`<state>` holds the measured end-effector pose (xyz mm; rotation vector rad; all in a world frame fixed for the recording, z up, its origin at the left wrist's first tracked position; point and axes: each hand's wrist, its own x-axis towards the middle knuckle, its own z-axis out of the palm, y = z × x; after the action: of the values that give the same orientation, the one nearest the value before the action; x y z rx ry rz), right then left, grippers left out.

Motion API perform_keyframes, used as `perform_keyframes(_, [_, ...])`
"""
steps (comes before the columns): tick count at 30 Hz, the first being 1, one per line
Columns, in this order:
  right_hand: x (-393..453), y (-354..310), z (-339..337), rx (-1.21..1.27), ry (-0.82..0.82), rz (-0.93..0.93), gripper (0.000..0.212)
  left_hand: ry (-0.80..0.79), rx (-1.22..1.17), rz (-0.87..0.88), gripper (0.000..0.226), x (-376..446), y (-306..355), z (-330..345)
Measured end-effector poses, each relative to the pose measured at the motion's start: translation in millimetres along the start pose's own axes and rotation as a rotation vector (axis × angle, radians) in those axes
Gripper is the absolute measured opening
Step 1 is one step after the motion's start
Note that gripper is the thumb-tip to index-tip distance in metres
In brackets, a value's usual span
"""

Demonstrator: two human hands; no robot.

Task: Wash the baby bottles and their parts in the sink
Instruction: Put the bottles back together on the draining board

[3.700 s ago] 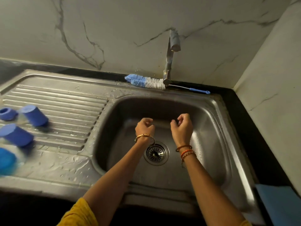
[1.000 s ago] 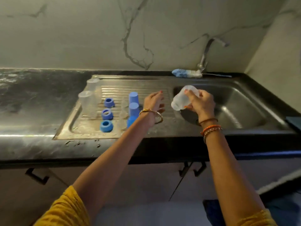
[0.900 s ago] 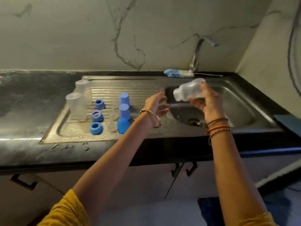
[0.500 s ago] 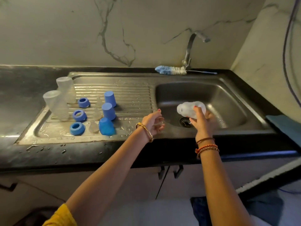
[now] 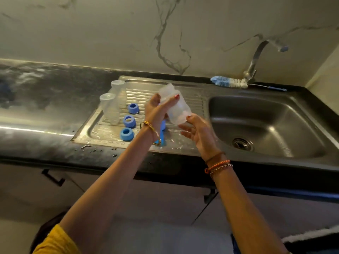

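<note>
in the head view the left hand (image 5: 156, 110) holds a clear baby bottle (image 5: 175, 105) above the ribbed draining board (image 5: 194, 101), its thumb and fingers wrapped around the bottle body. the right hand (image 5: 198, 131) is under the lower end of the bottle, with the fingers spread apart and only the fingertips (image 5: 189, 117) touching it or very near; i cannot tell if they really touch. the bottle is tilted and is to the left of the sink basin (image 5: 275, 125), not over it. on the draining board two more clear bottles (image 5: 110, 107) stand upright, and three blue screw rings (image 5: 129, 121) lie beside them. a blue cap (image 5: 162, 132) is partly hidden behind the left wrist. the bottle brush (image 5: 229, 82) lies at the foot of the tap (image 5: 256, 59). no water runs that i can see. i think this step is putting one rinsed bottle down beside the others; the next move probably needs to stand it on a free place of the board.
</note>
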<state>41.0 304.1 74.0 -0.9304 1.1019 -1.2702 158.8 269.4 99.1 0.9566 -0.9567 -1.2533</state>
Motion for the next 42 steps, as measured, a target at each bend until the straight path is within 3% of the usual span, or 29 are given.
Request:
perform_keyframes(4, [10.7,-1.7,56.1,-0.332,0.078,-0.157,0.027,0.177,0.031,0.092,0.012,19.2,18.0,-64.3])
perform_keyframes(8, [23.0,12.1,109.8,-0.683,0.038,-0.333,0.026,0.321,0.113,0.07,0.032,33.6,15.1,-131.2])
perform_keyframes(13, [47.1,39.7,151.6,-1.229,-0.129,-0.279,0.029,0.417,0.177,0.079,0.045,40.8,3.0,-177.4])
perform_keyframes(18, [58.2,66.9,164.6,-1.444,-0.17,-0.215,0.031,0.367,0.228,0.074,0.049,49.0,-2.2,-197.2])
perform_keyframes(22, [63.4,79.0,164.6,-1.518,-0.158,-0.202,0.035,0.336,0.247,0.073,0.048,52.3,-6.6,-201.9])
perform_keyframes(26, [69.1,85.5,165.2,-1.522,-0.127,-0.214,0.018,0.332,0.252,0.055,0.048,54.1,-7.6,-201.5])
perform_keyframes(35, [77.6,90.9,164.0,-1.535,-0.083,-0.217,0.026,0.334,0.285,0.022,0.05,49.2,-9.2,-198.5])
perform_keyframes(42, [71.4,44.9,148.0,-1.314,0.051,-0.347,0.032,0.328,0.273,0.091,0.049,45.9,9.7,-175.8])
